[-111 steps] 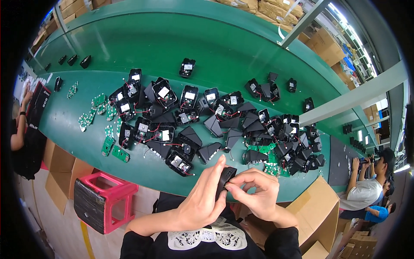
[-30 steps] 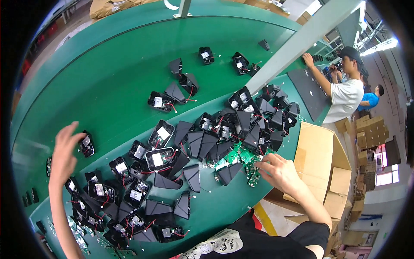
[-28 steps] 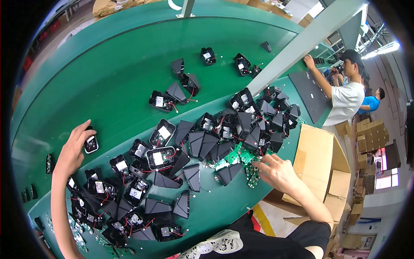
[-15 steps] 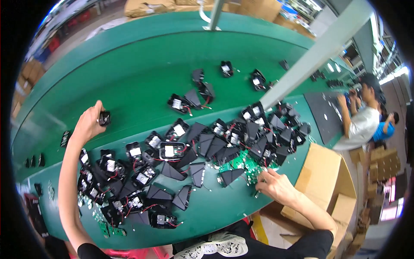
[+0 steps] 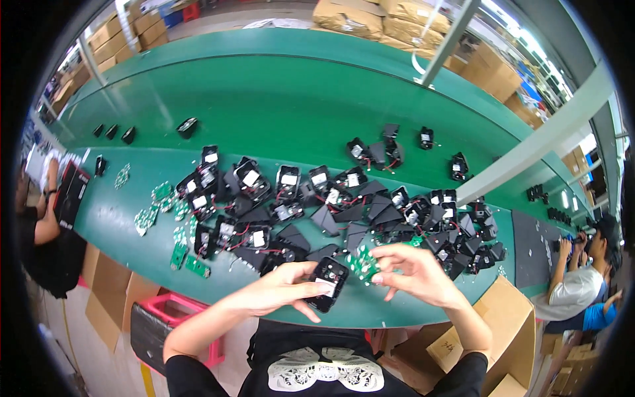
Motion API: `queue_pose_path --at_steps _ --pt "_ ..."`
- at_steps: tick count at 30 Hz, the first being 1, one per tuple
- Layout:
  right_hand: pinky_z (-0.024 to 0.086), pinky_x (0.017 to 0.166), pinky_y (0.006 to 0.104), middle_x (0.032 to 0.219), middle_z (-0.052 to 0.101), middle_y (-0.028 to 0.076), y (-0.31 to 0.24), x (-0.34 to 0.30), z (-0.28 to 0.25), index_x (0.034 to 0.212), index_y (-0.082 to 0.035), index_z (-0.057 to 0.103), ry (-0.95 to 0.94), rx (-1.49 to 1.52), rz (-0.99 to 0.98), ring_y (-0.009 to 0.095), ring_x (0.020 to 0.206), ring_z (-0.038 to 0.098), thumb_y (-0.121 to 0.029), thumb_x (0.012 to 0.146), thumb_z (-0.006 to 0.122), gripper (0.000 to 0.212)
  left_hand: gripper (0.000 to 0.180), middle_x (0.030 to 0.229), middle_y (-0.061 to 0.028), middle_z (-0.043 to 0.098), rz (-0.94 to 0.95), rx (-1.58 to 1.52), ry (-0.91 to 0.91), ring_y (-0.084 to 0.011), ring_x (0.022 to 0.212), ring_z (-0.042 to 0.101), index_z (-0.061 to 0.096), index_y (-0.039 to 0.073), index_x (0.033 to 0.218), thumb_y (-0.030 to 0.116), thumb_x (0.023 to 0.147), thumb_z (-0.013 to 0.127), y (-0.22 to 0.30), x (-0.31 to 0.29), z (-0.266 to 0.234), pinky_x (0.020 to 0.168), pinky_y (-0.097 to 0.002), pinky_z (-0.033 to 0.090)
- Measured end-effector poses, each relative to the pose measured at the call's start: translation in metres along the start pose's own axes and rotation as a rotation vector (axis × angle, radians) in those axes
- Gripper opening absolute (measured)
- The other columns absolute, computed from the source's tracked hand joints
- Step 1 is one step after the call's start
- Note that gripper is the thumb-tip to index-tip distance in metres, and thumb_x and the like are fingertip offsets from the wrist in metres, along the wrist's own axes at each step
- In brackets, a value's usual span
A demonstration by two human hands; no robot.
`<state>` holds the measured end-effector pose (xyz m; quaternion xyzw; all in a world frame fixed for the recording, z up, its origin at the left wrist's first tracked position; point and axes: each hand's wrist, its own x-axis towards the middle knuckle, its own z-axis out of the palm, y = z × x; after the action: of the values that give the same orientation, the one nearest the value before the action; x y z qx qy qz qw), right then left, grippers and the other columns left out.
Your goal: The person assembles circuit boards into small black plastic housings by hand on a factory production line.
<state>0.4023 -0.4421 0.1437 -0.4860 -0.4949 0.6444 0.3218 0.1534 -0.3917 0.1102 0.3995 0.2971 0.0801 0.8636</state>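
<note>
My left hand (image 5: 281,290) grips a black plastic housing (image 5: 329,286) at the table's near edge, its open side facing up and a pale label inside. Close to its right, my right hand (image 5: 417,272) has its thumb and fingers closed on small green circuit boards (image 5: 362,264). How many boards are in the fingers I cannot tell. Just beyond both hands lies a long heap of similar black housings (image 5: 256,237), mixed with dark wedge-shaped covers (image 5: 325,220) and red wires.
More green boards (image 5: 162,193) lie left of the heap. On the green conveyor belt (image 5: 264,99) stand scattered housings (image 5: 187,128). A metal post (image 5: 529,149) rises at right, above an open carton (image 5: 506,317). Co-workers sit at the right (image 5: 575,278) and left (image 5: 49,218).
My left hand has come back from the belt at far left to the near edge, holding a housing. My right hand has moved from the boards toward it. The view has swung left.
</note>
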Motion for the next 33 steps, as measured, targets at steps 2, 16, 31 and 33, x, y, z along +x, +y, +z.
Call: queue_pose_path --at_steps 2,16,31,33 --pt "0.053 0.059 0.0235 0.081 0.057 0.003 -0.001 0.002 0.001 0.100 0.000 0.056 0.071 0.092 -0.062 0.011 0.076 0.058 -0.003 0.080 0.062 0.021 0.029 0.096 -0.0106 0.056 0.116 -0.028 0.107 -0.0190 0.084 0.058 0.045 -0.001 0.108 0.014 0.086 0.053 -0.019 0.000 0.004 0.060 -0.0360 0.058" --pt "0.054 0.059 0.0231 0.087 0.061 0.011 -0.013 -0.017 0.041 0.094 0.004 0.060 0.084 0.027 -0.043 0.014 0.077 0.061 0.006 0.072 0.066 0.022 0.067 0.136 -0.0194 0.013 0.223 0.087 0.105 -0.0213 0.084 0.053 0.000 0.012 0.137 0.001 0.082 0.038 -0.016 -0.016 0.028 0.045 -0.0257 0.051" --pt "0.052 0.061 0.0227 0.082 0.066 0.010 -0.022 -0.013 0.034 0.084 -0.002 0.069 0.160 -0.416 -0.176 0.013 0.073 0.063 0.000 0.070 0.069 0.015 0.067 0.107 -0.0183 0.044 0.188 0.499 0.062 -0.0145 0.048 0.050 0.004 0.010 0.137 0.002 0.080 0.039 -0.006 -0.022 0.029 0.051 -0.0291 0.045" --pt "0.052 0.061 0.0229 0.082 0.066 0.010 -0.024 -0.014 0.034 0.084 -0.002 0.069 0.173 -0.412 -0.179 0.013 0.073 0.063 -0.001 0.070 0.069 0.015 0.067 0.100 -0.0177 0.047 0.262 0.568 0.073 -0.0147 0.048 0.050 0.005 0.010 0.137 0.003 0.080 0.040 -0.008 -0.021 0.028 0.051 -0.0292 0.044"
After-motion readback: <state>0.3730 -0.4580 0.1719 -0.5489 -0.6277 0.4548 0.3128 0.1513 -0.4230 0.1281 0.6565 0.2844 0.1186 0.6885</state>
